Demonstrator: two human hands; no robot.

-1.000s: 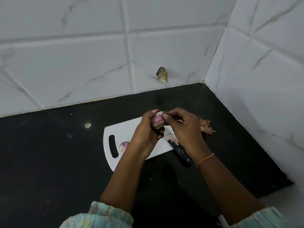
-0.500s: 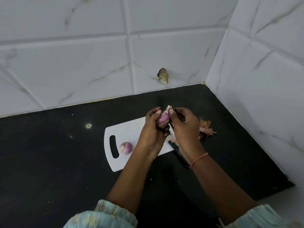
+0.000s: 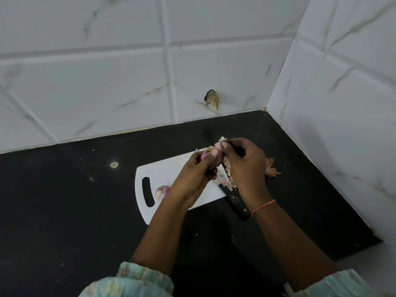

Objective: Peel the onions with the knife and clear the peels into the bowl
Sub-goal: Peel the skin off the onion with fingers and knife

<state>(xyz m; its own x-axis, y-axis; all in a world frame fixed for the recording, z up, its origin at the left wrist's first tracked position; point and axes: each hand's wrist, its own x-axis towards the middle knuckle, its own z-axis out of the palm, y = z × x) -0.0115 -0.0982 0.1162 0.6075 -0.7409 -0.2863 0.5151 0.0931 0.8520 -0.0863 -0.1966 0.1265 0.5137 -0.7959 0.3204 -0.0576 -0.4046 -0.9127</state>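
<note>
White marble-veined tiles [image 3: 120, 86] back a black tabletop [image 3: 64, 200] in a corner; no writing or label can be read anywhere. On the tabletop lies a white board [image 3: 171, 168]. The left hand [image 3: 190, 176] grips an onion [image 3: 211, 156] above the board's far edge, fingers curled round it. The right hand [image 3: 244, 161] pinches a strip of peel [image 3: 219, 143] at the onion's top between thumb and fingertip. A second onion [image 3: 161, 191] rests on the board beside its handle slot. A knife [image 3: 232, 197] lies across the board's right edge, its black handle on the tabletop, with peels [image 3: 271, 170] heaped just right of it. Since half a second ago the peel strip has lifted further off the onion, and the second onion is more hidden by the left wrist.
</note>
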